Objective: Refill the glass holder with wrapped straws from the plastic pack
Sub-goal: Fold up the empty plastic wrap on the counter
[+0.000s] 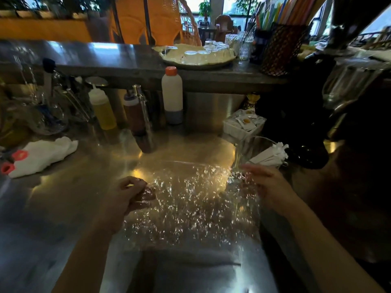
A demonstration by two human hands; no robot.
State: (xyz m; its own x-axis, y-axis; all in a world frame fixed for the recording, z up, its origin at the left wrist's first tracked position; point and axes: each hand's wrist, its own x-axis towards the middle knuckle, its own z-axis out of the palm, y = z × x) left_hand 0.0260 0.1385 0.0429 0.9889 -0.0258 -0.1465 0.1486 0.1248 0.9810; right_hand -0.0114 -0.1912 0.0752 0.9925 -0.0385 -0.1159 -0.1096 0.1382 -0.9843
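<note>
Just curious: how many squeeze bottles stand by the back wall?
2: a yellow one left, a brown one beside it. The clutter farther left may hide others.

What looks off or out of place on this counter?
Little. A crumpled white cloth lies loose on the steel counter at left, beside red-capped items. In the glass holder, wrapped straws lean to the right instead of standing upright. Both hands grip the clear plastic pack; motion blur hides its contents. No spill visible.
</note>
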